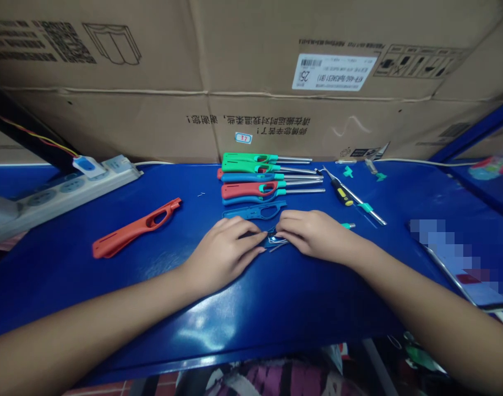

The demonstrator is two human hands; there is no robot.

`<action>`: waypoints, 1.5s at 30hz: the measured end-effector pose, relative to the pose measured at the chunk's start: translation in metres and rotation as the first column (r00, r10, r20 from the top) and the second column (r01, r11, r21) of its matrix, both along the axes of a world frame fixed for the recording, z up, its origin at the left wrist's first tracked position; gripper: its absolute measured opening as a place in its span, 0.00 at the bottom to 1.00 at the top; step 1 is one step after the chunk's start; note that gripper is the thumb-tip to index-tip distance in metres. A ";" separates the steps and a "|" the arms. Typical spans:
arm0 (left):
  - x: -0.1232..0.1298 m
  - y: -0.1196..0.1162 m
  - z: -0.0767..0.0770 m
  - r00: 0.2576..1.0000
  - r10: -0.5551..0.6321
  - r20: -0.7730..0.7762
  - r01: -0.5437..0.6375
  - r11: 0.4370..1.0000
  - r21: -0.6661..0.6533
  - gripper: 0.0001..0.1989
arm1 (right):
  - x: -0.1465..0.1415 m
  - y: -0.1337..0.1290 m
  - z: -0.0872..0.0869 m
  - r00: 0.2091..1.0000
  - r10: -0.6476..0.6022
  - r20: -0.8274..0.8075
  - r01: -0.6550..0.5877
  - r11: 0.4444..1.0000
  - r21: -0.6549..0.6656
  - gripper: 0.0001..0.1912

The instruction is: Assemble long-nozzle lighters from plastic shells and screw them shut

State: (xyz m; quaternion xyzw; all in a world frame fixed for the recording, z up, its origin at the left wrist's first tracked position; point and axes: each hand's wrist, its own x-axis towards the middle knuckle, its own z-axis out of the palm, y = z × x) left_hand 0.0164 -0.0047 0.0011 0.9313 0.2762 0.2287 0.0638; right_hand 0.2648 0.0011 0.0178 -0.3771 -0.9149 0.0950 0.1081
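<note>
My left hand (230, 247) and my right hand (313, 234) meet over the middle of the blue tabletop, fingers closed in a pinch. Between the fingertips is a small lighter part with thin wires (277, 239), dark blue, white and shiny, mostly hidden by the fingers. A thin metal rod (278, 248) shows just below it. A teal-and-metal tip (349, 225) pokes out beyond my right hand. Behind the hands lies a blue lighter handle shell (241, 211). An orange-red lighter handle shell (134, 232) rests to the left.
Several long-nosed lighters (247, 190) lie stacked at the back. Right of them are a black-and-yellow screwdriver (342, 193), a metal lighter tube (369, 210) and teal bits (348, 171). A power strip (70, 187) sits left, a phone (462, 269) right. Cardboard (152, 121) stands behind.
</note>
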 end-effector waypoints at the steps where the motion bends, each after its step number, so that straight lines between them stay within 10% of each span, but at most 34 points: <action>1: 0.001 -0.001 0.001 1.000 0.003 -0.024 -0.002 1.000 0.024 0.14 | 0.000 0.000 0.001 1.000 0.000 -0.019 0.000 1.000 -0.026 0.12; 7: 0.003 -0.006 0.007 0.988 0.007 -0.154 0.021 0.984 0.177 0.15 | 0.007 -0.002 0.015 0.991 0.004 -0.135 -0.032 0.979 -0.202 0.06; 17: 0.001 -0.002 0.000 0.997 -0.067 -0.048 0.064 0.996 -0.060 0.16 | 0.011 -0.005 0.024 0.991 0.071 -0.112 -0.101 0.954 -0.283 0.08; 27: -0.001 -0.001 0.002 0.981 -0.081 -0.175 0.084 0.996 0.010 0.19 | 0.020 -0.005 0.036 0.993 0.059 -0.103 -0.099 0.888 -0.449 0.03; 32: 0.000 -0.003 0.003 0.973 -0.075 -0.218 0.090 0.994 0.057 0.19 | 0.015 -0.004 0.030 0.987 0.049 -0.152 -0.104 0.918 -0.383 0.16; 45: -0.001 -0.001 0.001 0.977 -0.082 -0.196 0.103 0.990 0.100 0.16 | 0.012 0.000 0.020 0.992 0.010 -0.123 -0.049 0.947 -0.318 0.03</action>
